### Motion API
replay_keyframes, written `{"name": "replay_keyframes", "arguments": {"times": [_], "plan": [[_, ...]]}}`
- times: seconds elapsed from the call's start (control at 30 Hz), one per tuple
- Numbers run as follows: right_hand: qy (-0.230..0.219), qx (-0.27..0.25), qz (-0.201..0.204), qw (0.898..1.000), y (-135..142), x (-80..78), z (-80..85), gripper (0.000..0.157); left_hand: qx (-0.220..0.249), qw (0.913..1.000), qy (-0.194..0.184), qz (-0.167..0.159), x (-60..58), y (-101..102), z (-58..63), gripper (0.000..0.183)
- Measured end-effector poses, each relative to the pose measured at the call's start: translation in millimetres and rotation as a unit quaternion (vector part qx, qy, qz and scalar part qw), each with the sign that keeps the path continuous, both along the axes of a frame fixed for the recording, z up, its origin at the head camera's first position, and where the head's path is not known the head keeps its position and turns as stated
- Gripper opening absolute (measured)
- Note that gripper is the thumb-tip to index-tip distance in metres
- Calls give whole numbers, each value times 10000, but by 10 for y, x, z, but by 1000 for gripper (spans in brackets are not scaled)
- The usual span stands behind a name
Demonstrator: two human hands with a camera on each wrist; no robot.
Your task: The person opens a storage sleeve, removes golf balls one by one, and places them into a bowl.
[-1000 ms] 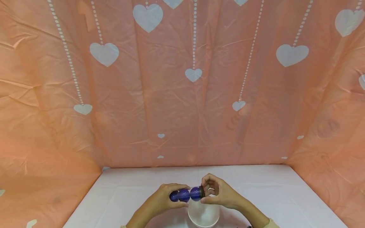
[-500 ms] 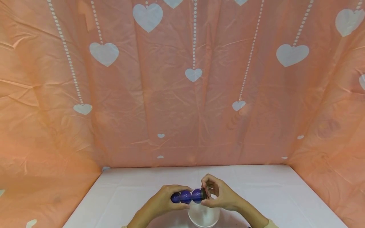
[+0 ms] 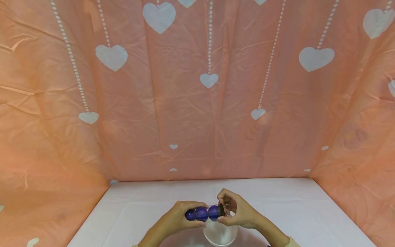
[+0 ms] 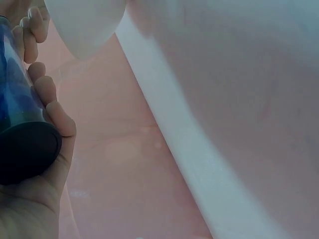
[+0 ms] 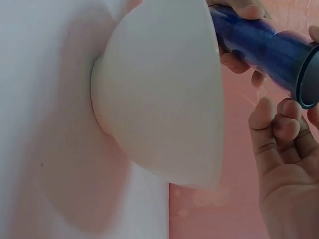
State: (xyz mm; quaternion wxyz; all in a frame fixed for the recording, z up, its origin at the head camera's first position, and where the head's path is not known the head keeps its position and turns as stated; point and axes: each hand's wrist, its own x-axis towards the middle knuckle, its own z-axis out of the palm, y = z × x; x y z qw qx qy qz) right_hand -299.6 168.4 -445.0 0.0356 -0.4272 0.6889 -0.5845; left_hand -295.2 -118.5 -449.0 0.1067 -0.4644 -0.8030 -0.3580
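Observation:
My left hand (image 3: pixel 179 216) grips a clear tube (image 3: pixel 207 214) lengthwise, fingers on the far side and thumb on the near side. Several blue-purple balls sit in a row inside it. A black base (image 4: pixel 30 152) closes the end near the left palm. At the other end is a dark cap (image 3: pixel 221 210), which my right hand (image 3: pixel 243 211) pinches with thumb below and curled fingers above. In the right wrist view, the fingertips are right at the rim of that end. Beneath the tube, a white bowl (image 3: pixel 220 235) stands upright, partly overlapped by the tube and right thumb.
The bowl rests on a white-covered table (image 3: pixel 148 195). Behind and at both sides hang peach-orange curtains (image 3: pixel 185 120) printed with white hearts, meeting the table's far and side edges.
The tube has shifted slightly right and down with the left hand. Its capped end has turned a little under the right fingers. The bowl has stayed put.

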Motion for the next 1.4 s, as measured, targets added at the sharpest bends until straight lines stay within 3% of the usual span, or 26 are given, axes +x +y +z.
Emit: {"name": "replay_keyframes", "arguments": {"times": [0.33, 0.47, 0.7, 1.0, 1.4], "plan": [[306, -38, -68, 9995, -24, -14, -36, 39, 13, 9999, -79, 68, 3, -5, -2, 48], [378, -115, -111, 9992, -5, -36, -30, 39, -26, 9995, -55, 320, -1, -18, 6, 49], [567, 36, -579, 9967, 28, -47, -38, 40, 3, 9974, -77, 711, -34, -70, 12, 50], [839, 47, -514, 9951, 23, -53, -19, 35, 6, 9977, 81, 680, -43, -67, 13, 48], [438, 90, -285, 9986, 69, -37, 8, 33, -136, 9998, 11, 145, -37, -56, 3, 48]]}}
